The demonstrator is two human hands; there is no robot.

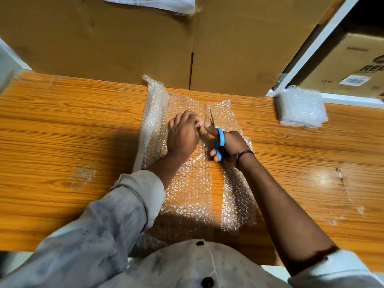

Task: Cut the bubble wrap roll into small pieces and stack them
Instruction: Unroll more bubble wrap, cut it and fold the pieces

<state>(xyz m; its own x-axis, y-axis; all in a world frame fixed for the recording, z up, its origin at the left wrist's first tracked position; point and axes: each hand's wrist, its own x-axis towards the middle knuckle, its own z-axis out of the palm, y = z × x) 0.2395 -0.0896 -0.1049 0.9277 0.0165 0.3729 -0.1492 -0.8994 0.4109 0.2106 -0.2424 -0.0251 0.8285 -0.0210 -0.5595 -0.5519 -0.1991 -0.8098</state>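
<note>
Because the clear plastic bubble wrap sheet [187, 183] lay thin and limp across the orange wood-grain table [62, 132], it would probably handle as very light, soft and prone to slide or bunch under a blade. The sensible hold was therefore close beside the cut line, keeping it taut. Its uncut part sat as a loose roll [153, 113] along the sheet's left edge. A slit ran from the near edge up the right side, parting off a narrow strip [236, 194].

The left hand [182, 136] rested on the sheet just left of the slit, fingers curled, their tips seemingly pinching the wrap right beside the blades. The right hand [230, 142] gripped the blue-handled scissors [219, 142], thumb through one loop and fingers curled through the other. The slim blades pointed away from the person and looked almost closed, though how far was hard to tell.

A stack of small cut bubble wrap pieces [301, 107] sat well apart at the table's far right, near brown cardboard boxes [124, 38].
</note>
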